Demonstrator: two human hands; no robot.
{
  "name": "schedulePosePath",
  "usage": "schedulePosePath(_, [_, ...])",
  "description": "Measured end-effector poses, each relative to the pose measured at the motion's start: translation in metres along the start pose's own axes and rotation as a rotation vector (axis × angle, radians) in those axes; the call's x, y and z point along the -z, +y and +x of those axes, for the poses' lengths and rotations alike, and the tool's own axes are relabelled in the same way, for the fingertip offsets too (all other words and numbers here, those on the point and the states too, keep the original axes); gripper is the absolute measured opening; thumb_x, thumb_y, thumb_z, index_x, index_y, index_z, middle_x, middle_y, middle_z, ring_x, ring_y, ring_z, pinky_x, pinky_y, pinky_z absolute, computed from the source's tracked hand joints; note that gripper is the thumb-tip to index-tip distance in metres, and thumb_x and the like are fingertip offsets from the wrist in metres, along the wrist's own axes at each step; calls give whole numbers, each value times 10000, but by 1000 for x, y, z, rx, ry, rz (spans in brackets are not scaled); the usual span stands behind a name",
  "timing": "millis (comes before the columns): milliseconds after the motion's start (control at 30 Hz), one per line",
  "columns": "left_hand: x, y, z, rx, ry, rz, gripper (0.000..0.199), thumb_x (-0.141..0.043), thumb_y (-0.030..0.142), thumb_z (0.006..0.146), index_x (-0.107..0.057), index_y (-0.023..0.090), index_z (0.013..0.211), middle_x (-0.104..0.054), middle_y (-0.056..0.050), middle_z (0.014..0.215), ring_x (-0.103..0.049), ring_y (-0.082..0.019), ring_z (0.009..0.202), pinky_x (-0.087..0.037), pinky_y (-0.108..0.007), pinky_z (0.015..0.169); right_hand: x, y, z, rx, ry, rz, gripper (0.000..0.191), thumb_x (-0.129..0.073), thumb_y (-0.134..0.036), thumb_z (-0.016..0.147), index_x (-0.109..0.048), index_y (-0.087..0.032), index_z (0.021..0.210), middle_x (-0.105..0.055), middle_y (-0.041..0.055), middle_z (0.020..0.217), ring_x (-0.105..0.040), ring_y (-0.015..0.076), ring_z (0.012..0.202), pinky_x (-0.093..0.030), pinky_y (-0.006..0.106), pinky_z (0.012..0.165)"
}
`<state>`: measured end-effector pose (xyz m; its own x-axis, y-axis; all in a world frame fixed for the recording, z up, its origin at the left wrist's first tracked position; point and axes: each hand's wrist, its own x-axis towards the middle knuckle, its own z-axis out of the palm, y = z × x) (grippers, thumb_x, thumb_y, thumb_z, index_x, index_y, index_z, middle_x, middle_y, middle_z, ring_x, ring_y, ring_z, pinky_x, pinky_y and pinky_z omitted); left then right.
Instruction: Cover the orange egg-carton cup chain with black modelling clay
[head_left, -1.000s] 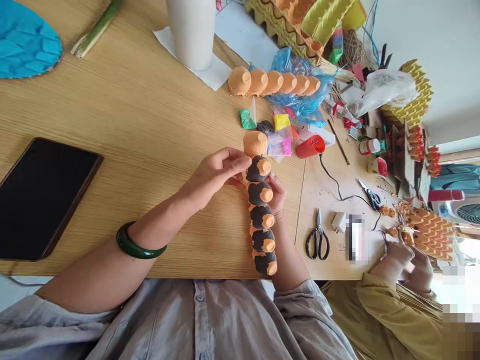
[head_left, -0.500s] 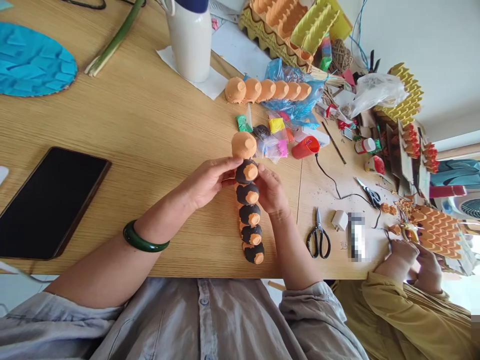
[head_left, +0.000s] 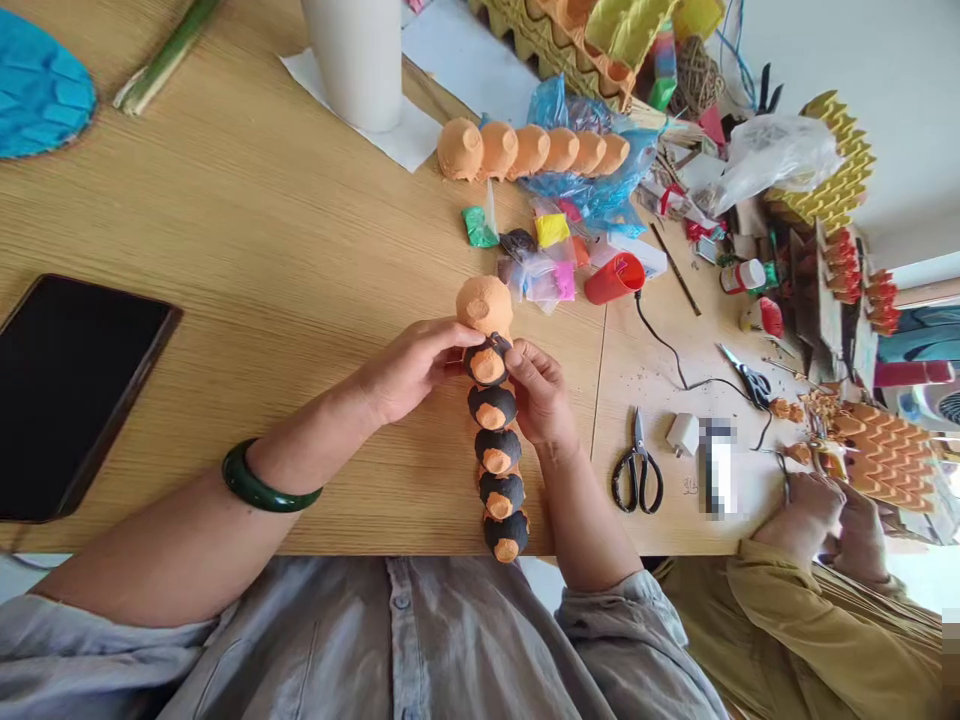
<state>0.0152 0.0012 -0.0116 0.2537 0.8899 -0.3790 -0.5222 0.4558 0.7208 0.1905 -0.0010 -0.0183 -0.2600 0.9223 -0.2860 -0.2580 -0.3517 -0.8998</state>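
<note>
Between my hands is an orange egg-carton strip [head_left: 491, 414], a row of rounded cups running toward my body. The far cup is plain orange; the cups below it carry black clay-like coverings with orange patches showing. My left hand [head_left: 420, 370] grips the strip from the left, thumb on the joint below the plain cup. My right hand [head_left: 538, 392] is closed at the strip's right side, thumb and finger pressing the edge of the first black cup. A second, plain orange egg-carton strip [head_left: 531, 150] lies farther back, partly on a blue plastic bag [head_left: 630, 190].
Small clay packets [head_left: 553, 229] and a red cup [head_left: 615, 278] lie behind the strip. Black-handled scissors [head_left: 637, 470] and a white charger [head_left: 682, 435] are at right, near a co-worker's hands [head_left: 817, 510]. A tablet [head_left: 75, 390] lies left; a white jug [head_left: 356, 70] stands behind.
The strip has turned slightly, so its orange patches face more toward me and its near end sits lower. My right thumb has shifted onto the black cup's edge. The whole view has shifted slightly.
</note>
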Motion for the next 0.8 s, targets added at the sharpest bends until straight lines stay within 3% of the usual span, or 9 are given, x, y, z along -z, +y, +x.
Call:
schedulePosePath(200, [-2,3,0,132,-23,-67,300,-933,365,593,-775,167,752,-716,-20,797,-603,-153,759,-509,-247,685,-2,6,-7,58,18,-52,494,-957,-641,788,-684,-235,722,-647,-35,704,-515,105,631,-428,238,605])
schedulePosePath(333, [-2,2,2,128,9,-44,270,-925,325,584,-771,185,756,-726,-23,802,-622,-171,760,-519,-265,683,-2,9,-7,26,18,-38,503,-940,-668,789,-679,-239,750,-650,-33,715,-531,109,624,-447,241,596])
schedulePosePath(467, [-3,-3,3,69,75,-27,318,-915,416,652,-730,190,779,-715,-15,809,-643,-174,772,-542,-265,685,0,17,-3,19,43,-97,537,-871,-739,819,-674,-243,772,-654,-34,713,-557,118,625,-494,253,615])
schedulePosePath(633, [1,-5,9,-41,173,194,439,-862,519,705,-731,188,962,-752,-24,909,-722,-222,891,-598,-302,748,6,24,6,94,164,-273,637,-670,-840,929,-645,-231,744,-663,-10,720,-600,149,683,-539,291,685])
schedulePosePath(800, [23,-3,21,-219,249,453,533,-823,584,698,-713,181,1028,-814,-70,1045,-757,-276,1028,-596,-325,833,12,19,10,181,191,-569,534,-632,-735,982,-727,-226,856,-754,31,825,-662,172,735,-536,303,663])
